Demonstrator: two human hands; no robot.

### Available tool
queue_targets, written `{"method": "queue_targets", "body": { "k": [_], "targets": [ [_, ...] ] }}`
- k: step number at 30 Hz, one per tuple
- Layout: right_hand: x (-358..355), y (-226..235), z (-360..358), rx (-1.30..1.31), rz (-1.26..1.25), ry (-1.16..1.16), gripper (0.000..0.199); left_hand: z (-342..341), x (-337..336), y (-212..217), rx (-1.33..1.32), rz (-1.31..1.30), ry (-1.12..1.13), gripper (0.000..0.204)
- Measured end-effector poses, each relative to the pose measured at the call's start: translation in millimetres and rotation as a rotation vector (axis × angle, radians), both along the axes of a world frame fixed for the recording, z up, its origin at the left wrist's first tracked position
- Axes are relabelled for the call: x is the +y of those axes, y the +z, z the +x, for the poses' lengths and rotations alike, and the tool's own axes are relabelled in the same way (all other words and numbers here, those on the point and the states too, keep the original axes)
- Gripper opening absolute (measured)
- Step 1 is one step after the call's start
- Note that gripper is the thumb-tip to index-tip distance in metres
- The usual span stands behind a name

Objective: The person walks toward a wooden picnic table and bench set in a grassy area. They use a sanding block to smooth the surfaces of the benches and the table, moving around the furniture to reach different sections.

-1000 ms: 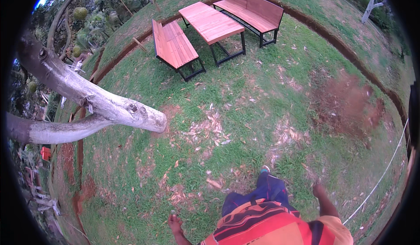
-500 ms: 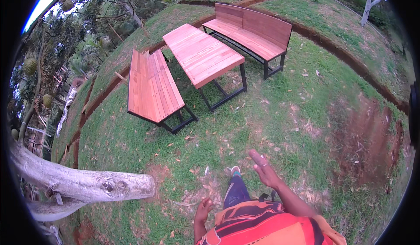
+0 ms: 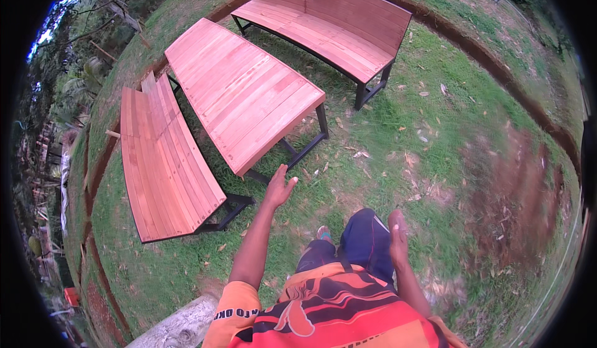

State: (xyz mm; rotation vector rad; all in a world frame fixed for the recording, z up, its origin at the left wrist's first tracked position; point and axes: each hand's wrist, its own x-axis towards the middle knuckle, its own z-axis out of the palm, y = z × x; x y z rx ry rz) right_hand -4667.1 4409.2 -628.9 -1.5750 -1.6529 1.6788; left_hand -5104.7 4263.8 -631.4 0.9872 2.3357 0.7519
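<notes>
My left hand [image 3: 281, 188] is stretched forward, fingers extended and thumb apart, holding nothing. In the picture it comes close to the near corner of a slatted wooden table [image 3: 249, 96] with black metal legs; I see no contact. Low beside my right thigh hangs my right hand [image 3: 398, 230], its fingers straight and nothing in it. Left of the table stands a wooden bench [image 3: 165, 167] with a backrest and a black frame. A second high-backed bench [image 3: 317, 34] stands along the table's far right side.
A pale tree trunk [image 3: 180, 326] rises at the lower left. Grass with dry leaves covers the ground, with a bare reddish soil patch [image 3: 513, 199] at the right. A narrow trench [image 3: 472, 49] runs behind the right bench. Something small and red [image 3: 72, 296] lies far left.
The table and benches appear nearer and larger, and the tree trunk has dropped toward the lower edge. My left hand has swung forward, while my right hand has come back beside my thigh.
</notes>
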Motion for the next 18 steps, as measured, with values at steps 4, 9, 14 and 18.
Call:
{"method": "queue_targets", "body": {
  "k": [4,9,14,18],
  "targets": [
    [78,-33,-48,-0.105,-0.184,-0.093,0.061,-84,145,-35,0.104,-0.064,-0.138,0.087],
    [208,-107,-140,-0.071,-0.185,0.077,0.064,-157,295,-109,0.252,-0.042,-0.091,0.097],
    [299,-172,-298,-0.059,-0.331,0.181,0.061,-225,394,-199,0.441,-0.183,-0.324,0.073],
    [289,-189,-421,0.070,-0.422,0.261,0.071,-277,369,-171,0.446,-0.319,-0.405,0.050]
  ]
}}
